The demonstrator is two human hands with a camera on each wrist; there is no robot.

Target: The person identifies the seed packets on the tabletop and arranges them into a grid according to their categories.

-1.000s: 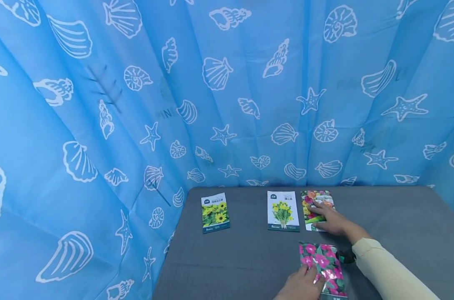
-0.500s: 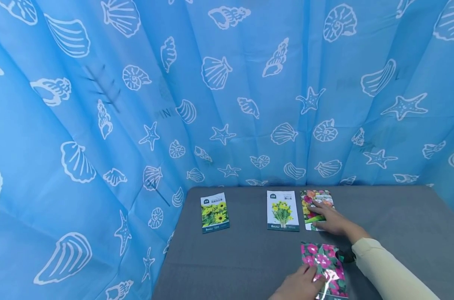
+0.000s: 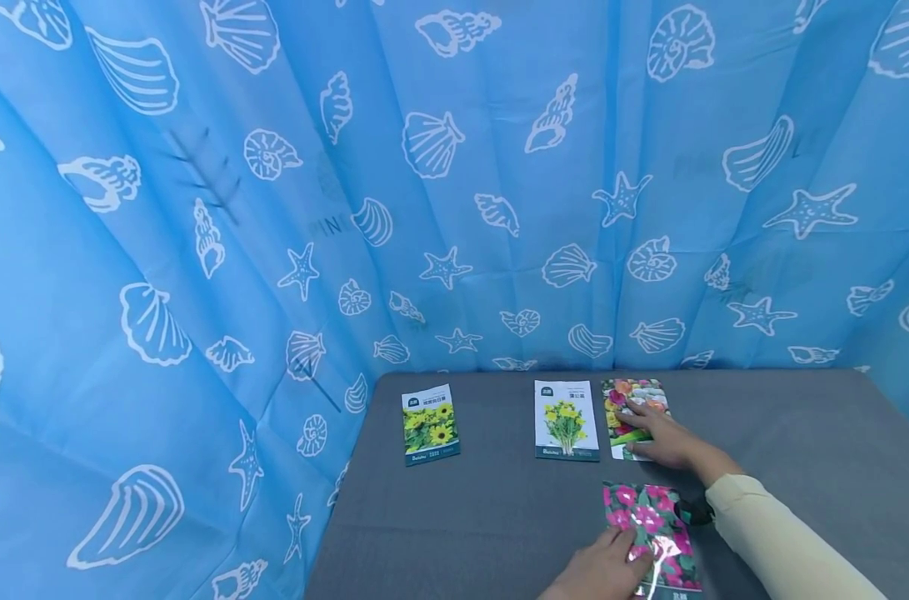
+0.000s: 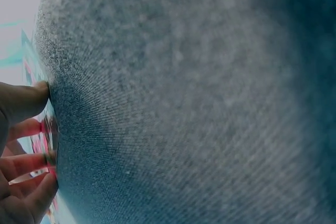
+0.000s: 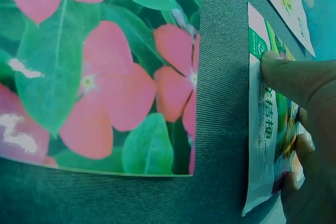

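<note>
My left hand point(image 3: 602, 568) rests its fingertips on a seed packet with pink flowers point(image 3: 651, 521) near the front of the table. In the left wrist view the thumb and fingers of that hand point(image 4: 26, 166) lie spread on the packet face. Farther back, my right hand point(image 3: 667, 440) touches a seed packet with multicoloured flowers point(image 3: 625, 390), partly covering it. The right wrist view shows the thumb on its white, green-lettered end point(image 5: 257, 145), the fingers spread along it. Large in that view, the pink-flower packet point(image 5: 110, 82) lies alongside, a strip of cloth between them.
Just left of the multicoloured packet lies a white packet with a yellow-flowered plant point(image 3: 566, 421). A packet with yellow sunflower-like blooms point(image 3: 432, 425) sits at the back left. Dark grey cloth covers the table point(image 3: 454, 517). A blue shell-print curtain point(image 3: 454, 208) hangs behind and at the left.
The pink-flower packet has shifted slightly right and turned a little under my left hand. My right hand and the packet beneath it stay in place.
</note>
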